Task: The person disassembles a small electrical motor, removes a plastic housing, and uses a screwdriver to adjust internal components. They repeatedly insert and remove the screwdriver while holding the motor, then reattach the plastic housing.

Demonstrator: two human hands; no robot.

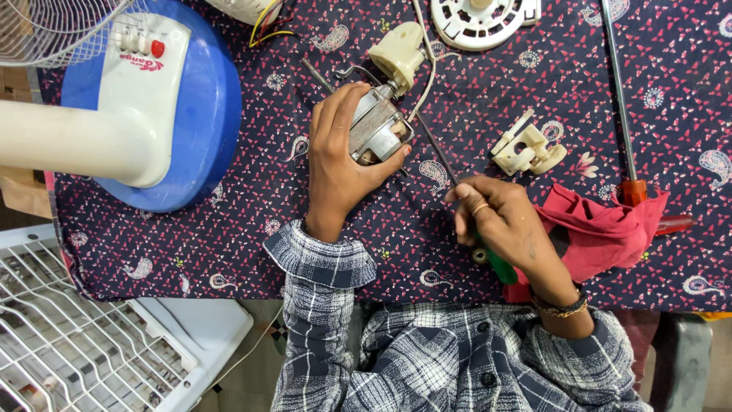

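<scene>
My left hand [339, 164] grips a small metal fan motor [377, 126] that lies on the dark patterned cloth [252, 229]; a cream plastic gear housing [398, 53] sits at the motor's far end. My right hand [499, 217] holds a green-handled screwdriver [501, 267], its thin shaft [435, 149] running up to the motor's side. A gold ring is on one finger and a bracelet on the wrist.
A fan's blue base with white stand [145, 99] lies at left. A cream plastic bracket [528, 150], a red rag [602, 229], a long red-handled screwdriver [621, 107] and a white round fan part [480, 19] lie at right. A white wire grille [69, 336] is at lower left.
</scene>
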